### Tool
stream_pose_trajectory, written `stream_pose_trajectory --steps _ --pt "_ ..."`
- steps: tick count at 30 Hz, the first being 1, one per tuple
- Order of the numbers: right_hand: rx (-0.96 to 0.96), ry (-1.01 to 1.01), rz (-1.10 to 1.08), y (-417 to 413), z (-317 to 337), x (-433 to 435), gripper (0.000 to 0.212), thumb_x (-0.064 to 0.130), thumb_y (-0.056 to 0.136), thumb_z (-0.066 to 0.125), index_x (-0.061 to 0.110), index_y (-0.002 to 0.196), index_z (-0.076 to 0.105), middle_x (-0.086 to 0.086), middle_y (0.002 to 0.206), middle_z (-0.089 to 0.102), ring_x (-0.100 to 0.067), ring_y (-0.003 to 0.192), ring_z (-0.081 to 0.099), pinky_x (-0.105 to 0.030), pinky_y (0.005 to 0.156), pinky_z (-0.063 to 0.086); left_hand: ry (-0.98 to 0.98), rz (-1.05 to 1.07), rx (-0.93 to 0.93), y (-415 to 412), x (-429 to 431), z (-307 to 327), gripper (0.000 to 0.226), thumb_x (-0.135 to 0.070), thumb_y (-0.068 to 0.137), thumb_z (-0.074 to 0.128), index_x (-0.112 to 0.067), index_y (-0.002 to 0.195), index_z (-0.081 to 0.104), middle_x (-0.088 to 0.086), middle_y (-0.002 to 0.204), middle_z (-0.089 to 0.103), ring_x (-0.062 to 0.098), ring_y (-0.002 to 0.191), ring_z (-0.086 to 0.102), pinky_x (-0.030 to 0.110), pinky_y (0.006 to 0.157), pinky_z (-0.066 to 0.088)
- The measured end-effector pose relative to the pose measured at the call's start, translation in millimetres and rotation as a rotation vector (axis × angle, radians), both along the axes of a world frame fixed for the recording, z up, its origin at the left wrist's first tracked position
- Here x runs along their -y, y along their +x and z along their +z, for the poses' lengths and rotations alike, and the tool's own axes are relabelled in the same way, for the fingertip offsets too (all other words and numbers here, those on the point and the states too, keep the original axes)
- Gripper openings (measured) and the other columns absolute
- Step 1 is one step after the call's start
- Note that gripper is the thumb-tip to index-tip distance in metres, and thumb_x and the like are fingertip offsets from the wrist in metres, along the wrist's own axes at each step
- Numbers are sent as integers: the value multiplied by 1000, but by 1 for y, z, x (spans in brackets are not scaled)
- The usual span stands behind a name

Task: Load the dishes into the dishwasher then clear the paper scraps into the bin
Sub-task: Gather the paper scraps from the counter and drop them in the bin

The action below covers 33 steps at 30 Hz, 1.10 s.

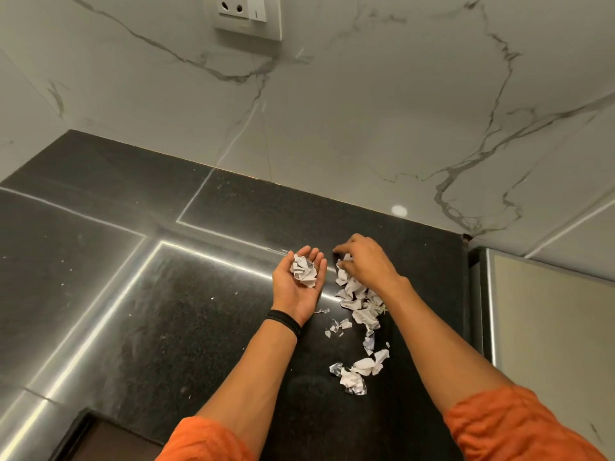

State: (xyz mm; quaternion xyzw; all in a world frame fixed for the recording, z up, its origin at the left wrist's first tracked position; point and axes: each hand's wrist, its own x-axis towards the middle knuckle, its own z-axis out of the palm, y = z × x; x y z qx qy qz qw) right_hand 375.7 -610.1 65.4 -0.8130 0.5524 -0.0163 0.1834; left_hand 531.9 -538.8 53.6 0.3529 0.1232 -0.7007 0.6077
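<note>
My left hand (298, 281) is turned palm up above the black counter (186, 327), cupping a small heap of crumpled white paper scraps (304, 270). Just to its right my right hand (364, 261) reaches down, palm down, with curled fingers over the far end of a line of torn paper scraps (361, 306); whether it pinches a piece is hidden by the hand. More scraps (357, 372) lie nearer to me on the counter. No dishes, dishwasher or bin are in view.
A marble-patterned wall (366, 111) rises behind the counter, with a socket plate (248, 15) at the top. A pale cabinet side (545, 327) stands at the counter's right edge. A dark recess (109, 440) shows below the counter's front left.
</note>
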Motion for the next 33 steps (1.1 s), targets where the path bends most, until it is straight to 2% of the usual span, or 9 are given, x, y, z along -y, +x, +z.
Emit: stream_pose_trajectory --steps 5,9,13,18,20,24,29,31,33 --pt "13 -50 -14 5 -4 -4 14 19 96 67 20 106 76 2 108 62 -19 100 65 -33 85 55 -3 8 34 5 -1 -4 34 -31 104 50 -4 114 66 15 112 69 28 113 64 38 98 54" --pt "435 22 -332 -2 10 -12 5 28 89 76 27 94 78 15 95 68 -4 89 64 -25 80 52 -7 -31 68 -2 2 -6 33 -30 105 49 -5 116 66 16 120 66 28 116 63 37 99 53" --pt "733 148 -340 4 38 -27 5 28 86 79 30 91 79 17 88 74 1 86 69 -23 79 55 -30 -55 53 -16 3 -6 34 -31 106 44 -5 115 64 17 117 69 26 108 67 36 98 52" --pt "657 264 -147 14 50 -40 16 28 87 79 30 102 80 16 99 75 1 97 67 -25 86 55 -46 -49 21 -28 2 -6 49 -39 107 34 -5 132 59 21 124 67 31 111 66 43 106 47" --pt "629 256 -145 15 51 -43 17 30 89 77 32 105 79 18 101 75 1 100 66 -30 92 56 -40 -22 -22 -27 2 -7 49 -37 106 35 -5 135 57 21 124 67 33 114 65 43 103 49" --pt "725 242 -188 17 54 -48 15 35 94 71 34 107 77 18 101 75 0 102 67 -37 97 55 -26 -17 -89 -26 0 -7 50 -34 104 38 -2 139 55 23 138 59 34 134 53 44 117 36" --pt "862 278 -150 24 66 -54 20 30 102 59 22 109 76 10 102 76 -6 99 73 -36 87 60 -56 21 -178 -24 -1 0 41 -32 105 37 -6 124 62 18 109 72 28 96 70 34 81 55" --pt "945 239 -221 20 67 -52 19 24 103 59 19 111 75 5 102 77 -8 97 74 -36 84 62 -80 40 -183 -23 -3 4 45 -34 106 33 -6 129 61 19 114 71 30 97 71 38 81 58" --pt "921 142 -315 13 60 -49 17 21 101 61 21 112 74 5 101 76 -8 95 74 -39 83 63 -87 65 -215 -18 -4 4 46 -33 107 34 -6 133 60 21 127 66 34 113 66 43 92 55"
